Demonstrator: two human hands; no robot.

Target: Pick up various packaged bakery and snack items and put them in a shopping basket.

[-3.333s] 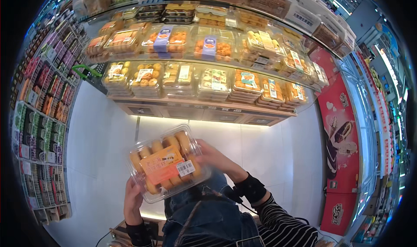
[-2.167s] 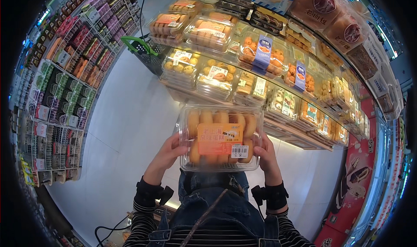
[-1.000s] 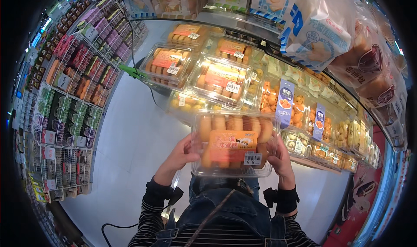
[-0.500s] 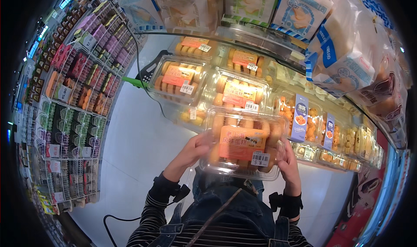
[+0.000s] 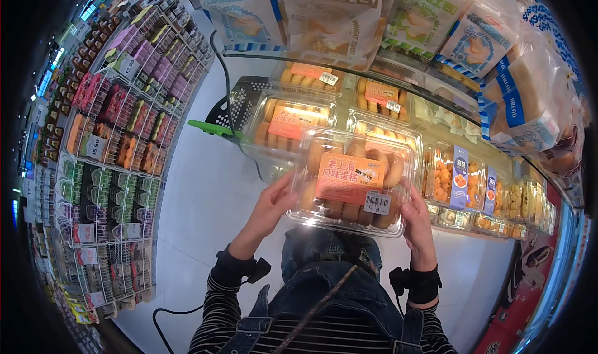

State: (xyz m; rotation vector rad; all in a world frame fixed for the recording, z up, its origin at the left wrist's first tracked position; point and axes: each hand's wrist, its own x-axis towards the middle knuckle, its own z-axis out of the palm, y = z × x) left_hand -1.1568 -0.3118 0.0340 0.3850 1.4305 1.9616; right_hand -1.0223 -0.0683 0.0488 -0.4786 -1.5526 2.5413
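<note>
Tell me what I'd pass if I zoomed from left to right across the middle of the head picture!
Green packs → green handle → left hand → held cake box → right hand → purple-banded box.

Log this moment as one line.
left hand: gripping clear pastry box, left side | right hand: gripping right side | box: closed | beyond: similar boxes

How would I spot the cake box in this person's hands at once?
Find the lit shelves with bagged bread on top. In front, the left hand and right hand hold a clear box of cakes under an orange label. Unlike the similar boxes behind, it is off the shelf, between two hands.
</note>
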